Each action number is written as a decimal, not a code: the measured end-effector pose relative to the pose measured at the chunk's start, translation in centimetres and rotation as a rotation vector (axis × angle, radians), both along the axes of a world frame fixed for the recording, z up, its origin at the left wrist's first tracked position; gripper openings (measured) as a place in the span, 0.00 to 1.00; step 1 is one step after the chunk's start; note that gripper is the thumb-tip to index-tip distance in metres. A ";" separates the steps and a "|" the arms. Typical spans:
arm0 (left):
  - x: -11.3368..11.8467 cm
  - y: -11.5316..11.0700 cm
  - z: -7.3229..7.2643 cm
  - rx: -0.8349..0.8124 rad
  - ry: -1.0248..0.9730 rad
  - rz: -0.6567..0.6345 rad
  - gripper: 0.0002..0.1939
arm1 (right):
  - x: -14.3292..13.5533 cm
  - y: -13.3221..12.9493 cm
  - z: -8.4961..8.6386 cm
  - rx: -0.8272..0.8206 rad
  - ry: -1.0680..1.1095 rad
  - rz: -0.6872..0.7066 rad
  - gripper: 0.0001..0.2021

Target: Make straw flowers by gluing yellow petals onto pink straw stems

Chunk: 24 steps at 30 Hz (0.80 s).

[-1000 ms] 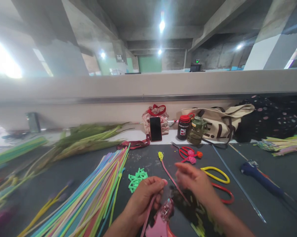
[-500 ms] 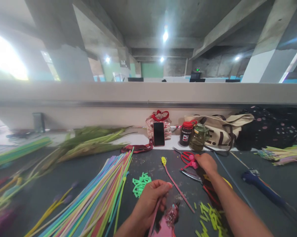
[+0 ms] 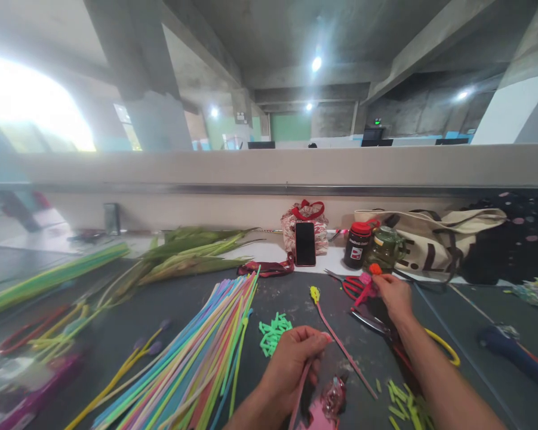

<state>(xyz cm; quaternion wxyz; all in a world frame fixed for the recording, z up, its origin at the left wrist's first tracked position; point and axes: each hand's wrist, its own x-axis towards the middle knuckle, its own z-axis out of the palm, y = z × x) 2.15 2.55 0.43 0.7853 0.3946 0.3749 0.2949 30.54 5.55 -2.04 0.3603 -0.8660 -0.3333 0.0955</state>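
Observation:
My left hand (image 3: pixel 295 361) is closed in a pinch around a long pink pipe cleaner (image 3: pixel 299 391) that hangs below the fist. Fingertips of my right hand (image 3: pixel 393 294) are closed on a small orange-red ball (image 3: pixel 375 269). Beside that ball lie a pink ball (image 3: pixel 365 279) and red-handled scissors (image 3: pixel 351 287). Between my hands, a pink stem with a yellow tip (image 3: pixel 314 294) lies slanting on the dark table. Below it is a pink piece with a shiny clear-red part (image 3: pixel 332 394), partly cut off by the frame.
Many coloured pipe cleaners (image 3: pixel 197 352) spread to the left. Short green pieces (image 3: pixel 274 333) and yellow-green pieces (image 3: pixel 403 403) lie in piles. Pliers (image 3: pixel 371 321) rest under my right wrist. A phone (image 3: pixel 305 243), a dark bottle (image 3: pixel 357 246) and a canvas bag (image 3: pixel 425 245) stand behind.
The view has turned slightly left, so everything appears shifted right. By my right fingertips the orange-red ball now shows. My left hand keeps its pinch on the pink pipe cleaner.

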 end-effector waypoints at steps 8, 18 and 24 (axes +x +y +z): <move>0.0 0.1 -0.3 -0.005 0.017 0.007 0.17 | -3.6 -1.3 1.8 0.355 0.050 0.338 0.08; 0.0 0.4 -0.6 -0.009 0.028 0.001 0.19 | -6.6 -2.5 1.3 0.464 0.119 0.514 0.07; 0.0 0.2 -0.3 -0.008 0.030 -0.011 0.18 | -7.2 -3.3 1.2 0.460 0.202 0.546 0.06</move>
